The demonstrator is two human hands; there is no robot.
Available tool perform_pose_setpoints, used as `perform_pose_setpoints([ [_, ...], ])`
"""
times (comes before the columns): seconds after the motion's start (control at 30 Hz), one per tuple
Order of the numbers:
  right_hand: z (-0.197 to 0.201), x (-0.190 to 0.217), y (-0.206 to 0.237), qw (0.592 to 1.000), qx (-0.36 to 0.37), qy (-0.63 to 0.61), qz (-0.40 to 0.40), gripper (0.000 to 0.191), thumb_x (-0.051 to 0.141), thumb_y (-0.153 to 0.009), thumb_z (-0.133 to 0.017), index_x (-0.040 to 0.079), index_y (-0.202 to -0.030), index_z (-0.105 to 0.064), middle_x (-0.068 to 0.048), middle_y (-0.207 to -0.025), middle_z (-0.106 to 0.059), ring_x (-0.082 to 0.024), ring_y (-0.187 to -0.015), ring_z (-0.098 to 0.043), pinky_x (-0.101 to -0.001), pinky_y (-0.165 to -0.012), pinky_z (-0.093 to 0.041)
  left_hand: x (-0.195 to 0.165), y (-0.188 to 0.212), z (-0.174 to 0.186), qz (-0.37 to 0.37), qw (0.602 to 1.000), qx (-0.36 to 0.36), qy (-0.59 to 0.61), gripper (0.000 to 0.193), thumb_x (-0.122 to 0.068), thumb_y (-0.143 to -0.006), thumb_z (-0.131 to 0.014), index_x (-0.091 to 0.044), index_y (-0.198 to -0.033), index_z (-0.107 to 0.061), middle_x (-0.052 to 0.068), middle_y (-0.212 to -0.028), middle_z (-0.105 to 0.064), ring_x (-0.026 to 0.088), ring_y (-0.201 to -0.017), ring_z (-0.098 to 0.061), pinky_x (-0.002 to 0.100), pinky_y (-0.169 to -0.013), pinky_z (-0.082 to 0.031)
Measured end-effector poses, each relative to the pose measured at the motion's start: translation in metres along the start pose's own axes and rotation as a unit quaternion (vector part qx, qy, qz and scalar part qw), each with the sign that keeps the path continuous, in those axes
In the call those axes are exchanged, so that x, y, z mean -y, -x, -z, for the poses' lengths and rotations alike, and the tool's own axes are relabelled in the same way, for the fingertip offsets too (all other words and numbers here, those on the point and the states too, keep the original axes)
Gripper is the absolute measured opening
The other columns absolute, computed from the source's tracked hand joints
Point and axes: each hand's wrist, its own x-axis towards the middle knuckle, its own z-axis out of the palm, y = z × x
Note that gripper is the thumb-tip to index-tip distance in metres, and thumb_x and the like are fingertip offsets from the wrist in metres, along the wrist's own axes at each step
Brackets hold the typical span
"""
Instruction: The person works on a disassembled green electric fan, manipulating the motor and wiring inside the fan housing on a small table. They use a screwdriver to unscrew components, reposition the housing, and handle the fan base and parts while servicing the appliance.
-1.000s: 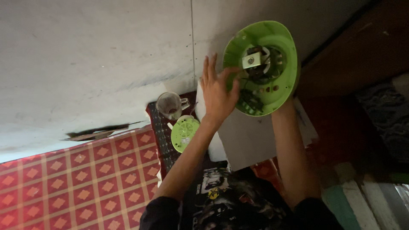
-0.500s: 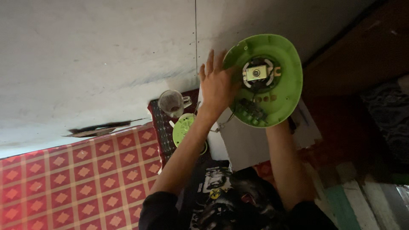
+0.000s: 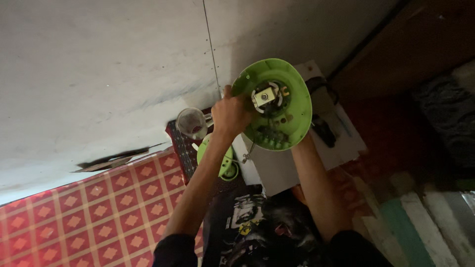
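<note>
While raised in front of wall (image 3: 99, 74): green round base (image 3: 273, 104), open inner side toward camera, small motor (image 3: 264, 97) at middle. Left hand (image 3: 230, 114) closed over base's left rim, gripping. Right hand hidden behind base, forearm (image 3: 316, 188) below; grip cannot tell. Lower down: clear glass cup (image 3: 192, 123), green lid (image 3: 217, 157), white board (image 3: 297, 158), red checked mat (image 3: 89, 212).
</note>
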Motion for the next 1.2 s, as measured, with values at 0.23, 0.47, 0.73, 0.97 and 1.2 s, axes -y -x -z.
perform_pose_setpoints([
  [0.23, 0.01, -0.001, 0.015, 1.0, -0.016, 0.006, -0.013, 0.038, 0.023, -0.1, -0.068, -0.002, -0.128, -0.064, -0.011, -0.113, -0.07, -0.019, -0.094, -0.066, -0.0375, -0.077, -0.054, 0.006, 0.001, -0.002, 0.004, 0.998, 0.044, -0.035, 0.047, -0.047, -0.066, -0.088, -0.025, -0.107, -0.08, 0.018, -0.129, -0.058, 0.039, -0.078, -0.073, 0.051, -0.064, -0.058],
  [0.47, 0.042, -0.001, 0.041, 0.998, -0.047, 0.038, -0.027, 0.034, 0.021, -0.099, -0.07, -0.002, -0.124, -0.068, -0.011, -0.108, -0.072, -0.019, -0.088, -0.067, -0.0372, -0.072, -0.055, 0.008, 0.005, -0.012, 0.0, 0.998, 0.051, -0.028, 0.058, -0.045, -0.069, -0.088, -0.016, -0.118, -0.076, 0.017, -0.118, -0.064, 0.037, -0.075, -0.073, 0.051, -0.055, -0.057],
  [0.73, 0.054, 0.015, 0.058, 0.965, -0.103, 0.24, -0.027, 0.03, 0.017, -0.096, -0.074, -0.002, -0.119, -0.071, -0.009, -0.103, -0.075, -0.018, -0.084, -0.069, -0.0363, -0.068, -0.056, 0.02, 0.004, -0.03, 0.019, 0.998, 0.03, -0.052, 0.037, -0.04, -0.068, -0.086, -0.012, -0.092, -0.081, 0.019, -0.106, -0.067, 0.039, -0.076, -0.073, 0.051, -0.06, -0.058],
  [0.97, 0.033, 0.054, 0.097, 0.664, -0.175, 0.721, 0.088, 0.029, 0.021, -0.097, -0.071, 0.004, -0.12, -0.074, -0.015, -0.103, -0.076, -0.027, -0.09, -0.074, -0.0424, -0.077, -0.057, 0.02, 0.001, -0.035, 0.04, 0.998, 0.004, -0.044, 0.032, -0.033, -0.075, -0.081, -0.007, -0.093, -0.079, 0.02, -0.109, -0.067, 0.039, -0.092, -0.072, 0.051, -0.068, -0.059],
  [1.2, 0.041, 0.057, 0.131, 0.518, -0.124, 0.833, 0.149, 0.035, 0.009, -0.086, -0.077, 0.003, -0.12, -0.074, -0.019, -0.116, -0.072, -0.036, -0.105, -0.068, -0.0467, -0.09, -0.054, 0.02, 0.003, -0.031, 0.01, 0.999, 0.015, -0.034, 0.022, -0.03, -0.078, -0.078, -0.02, -0.097, -0.082, 0.018, -0.115, -0.064, 0.039, -0.108, -0.066, 0.051, -0.074, -0.059],
])
